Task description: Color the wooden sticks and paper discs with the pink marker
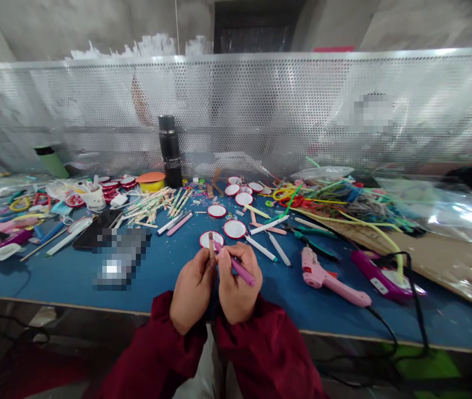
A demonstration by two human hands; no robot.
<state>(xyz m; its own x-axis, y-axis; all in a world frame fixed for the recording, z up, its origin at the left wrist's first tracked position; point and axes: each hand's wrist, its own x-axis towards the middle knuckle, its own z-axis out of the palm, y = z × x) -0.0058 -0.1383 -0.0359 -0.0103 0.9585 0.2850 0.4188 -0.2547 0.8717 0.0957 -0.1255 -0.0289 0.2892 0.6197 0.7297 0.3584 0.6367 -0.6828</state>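
Near the table's front edge my left hand (193, 285) is closed on a small brownish wooden stick (211, 246), held upright. My right hand (239, 282) grips a purple marker (242, 271), its tip end against or very close to the stick. Just behind both hands lies a white round lid with a red rim (205, 239), partly covered by them. Similar lids, such as one (235, 229) to the right and another (216, 211) farther back, lie flat. White markers (262, 248) rest to the right, and a pink marker (179, 224) lies to the left.
A pink glue gun (331, 280), green-handled pliers (314, 241) and a purple device (381, 277) lie at right, near cardboard and pipe cleaners (344, 194). Phones (97, 228), wooden sticks (157, 205) and a black bottle (170, 152) stand or lie left. A perforated metal screen (261, 111) closes the back.
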